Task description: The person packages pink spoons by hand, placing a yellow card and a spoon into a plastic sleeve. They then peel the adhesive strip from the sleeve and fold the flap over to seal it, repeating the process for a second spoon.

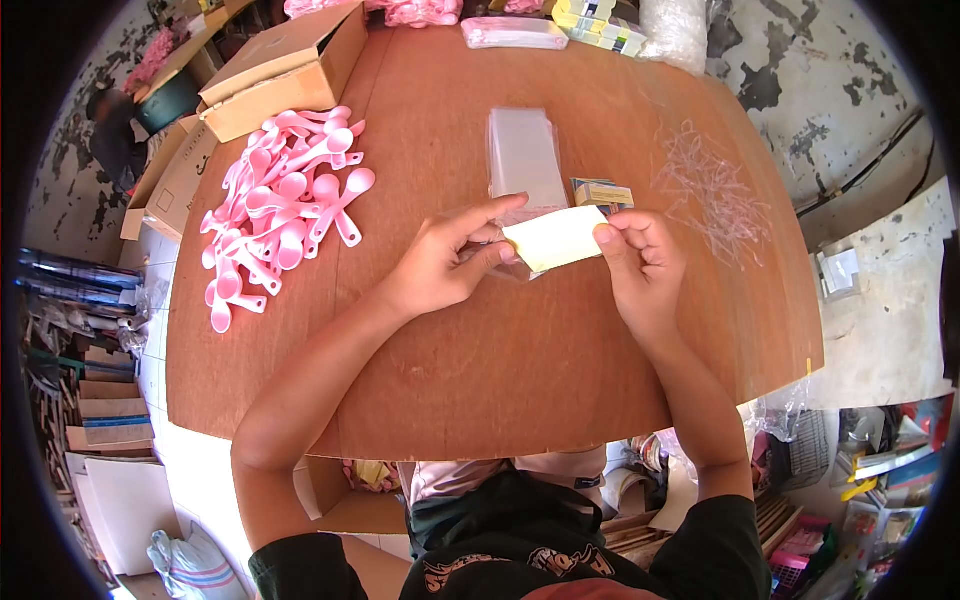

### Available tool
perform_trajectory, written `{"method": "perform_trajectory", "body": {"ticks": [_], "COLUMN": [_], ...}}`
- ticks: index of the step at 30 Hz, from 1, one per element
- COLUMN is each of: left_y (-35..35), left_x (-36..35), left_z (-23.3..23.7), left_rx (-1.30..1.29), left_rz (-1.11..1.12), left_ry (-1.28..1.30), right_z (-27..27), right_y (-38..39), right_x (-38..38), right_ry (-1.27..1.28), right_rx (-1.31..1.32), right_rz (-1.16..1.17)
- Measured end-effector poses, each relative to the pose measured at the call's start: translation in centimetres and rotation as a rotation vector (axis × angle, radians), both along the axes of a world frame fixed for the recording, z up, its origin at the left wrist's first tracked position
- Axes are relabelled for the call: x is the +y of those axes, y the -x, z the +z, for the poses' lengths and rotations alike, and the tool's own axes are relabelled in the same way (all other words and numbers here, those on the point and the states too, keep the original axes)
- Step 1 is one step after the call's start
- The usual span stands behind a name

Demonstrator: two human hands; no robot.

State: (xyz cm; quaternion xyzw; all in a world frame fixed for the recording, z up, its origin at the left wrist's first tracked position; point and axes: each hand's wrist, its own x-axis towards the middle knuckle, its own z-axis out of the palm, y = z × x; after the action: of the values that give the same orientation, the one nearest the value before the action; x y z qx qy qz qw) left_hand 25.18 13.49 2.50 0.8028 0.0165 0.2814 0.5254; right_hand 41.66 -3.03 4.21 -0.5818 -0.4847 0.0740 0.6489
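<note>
A pale yellow card (556,240) is stretched between my two hands above the table. My left hand (448,255) pinches its left end between thumb and fingers, with the index finger raised along the top. Some clear plastic shows under the card by that thumb. At the opposite end, my right hand (645,262) grips the card's corner between thumb and curled fingers. Just beyond the card lies a stack of clear plastic bags (525,150). A small pile of printed cards (606,192) sits behind my right fingertips, partly covered by the held card.
Pink plastic spoons (285,195) are heaped on the table's left, near a cardboard box (285,75). Thin clear plastic strips (712,190) lie tangled at the right. Packaged pink items (515,33) and yellow card bundles (598,22) line the far edge. A person (115,135) is at far left.
</note>
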Motion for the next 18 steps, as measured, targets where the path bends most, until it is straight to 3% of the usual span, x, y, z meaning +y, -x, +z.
{"method": "perform_trajectory", "body": {"ticks": [11, 13, 18], "left_y": [0.1, 0.4, 0.5], "left_x": [0.1, -0.1, -0.1], "left_z": [0.0, 0.7, 0.6], "left_rx": [-0.013, 0.083, 0.049], "left_rz": [-0.004, -0.053, -0.071], "left_ry": [0.093, 0.080, 0.017], "right_z": [0.2, 0.1, 0.1], "right_y": [0.5, 0.7, 0.5], "right_x": [0.1, 0.2, 0.3], "right_ry": [0.038, 0.101, 0.079], "right_rx": [0.066, -0.008, -0.173], "right_rz": [0.026, 0.085, 0.061]}}
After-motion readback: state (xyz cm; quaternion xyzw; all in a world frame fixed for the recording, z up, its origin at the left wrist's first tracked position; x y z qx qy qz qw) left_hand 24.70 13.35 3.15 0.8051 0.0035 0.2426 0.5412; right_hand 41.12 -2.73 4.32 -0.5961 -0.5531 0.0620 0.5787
